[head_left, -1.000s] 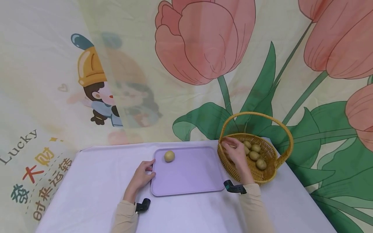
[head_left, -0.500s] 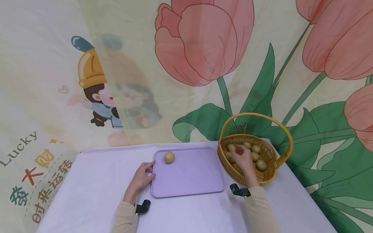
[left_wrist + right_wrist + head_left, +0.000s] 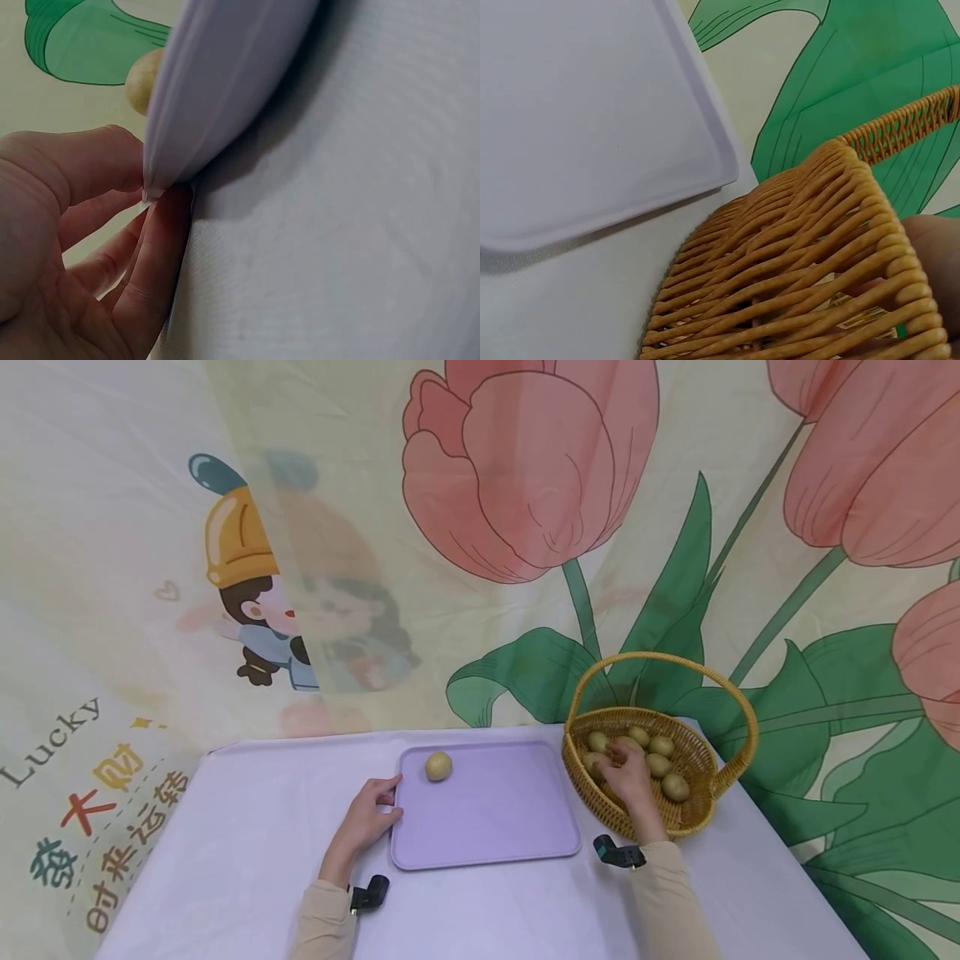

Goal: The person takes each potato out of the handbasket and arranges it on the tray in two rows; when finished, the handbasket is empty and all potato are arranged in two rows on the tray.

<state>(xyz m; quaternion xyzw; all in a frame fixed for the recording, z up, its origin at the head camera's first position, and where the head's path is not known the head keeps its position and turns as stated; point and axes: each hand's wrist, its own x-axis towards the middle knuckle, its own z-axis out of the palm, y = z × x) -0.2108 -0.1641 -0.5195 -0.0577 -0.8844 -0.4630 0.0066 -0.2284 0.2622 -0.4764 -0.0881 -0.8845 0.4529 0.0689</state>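
Observation:
My left hand (image 3: 365,818) grips the left rim of a lilac tray (image 3: 487,810), thumb on one side and fingers on the other in the left wrist view. One round, yellow-brown potato (image 3: 438,767) sits near the tray's upper left corner. My right hand (image 3: 630,777) is inside a wicker basket (image 3: 600,806), with bent fingers among several potatoes (image 3: 676,787). Whether those fingers hold a potato is hidden. In the right wrist view the basket's woven wall (image 3: 795,262) covers most of this hand.
The basket's tall arched handle (image 3: 738,693) rises above its opening. A white cloth (image 3: 480,910) covers the table. Behind it hangs a printed curtain (image 3: 360,485) with tulips and a cartoon figure.
My right hand has shifted right from the basket's left side toward its middle, uncovering potatoes at the left. The left hand, tray and potato on the tray stay put.

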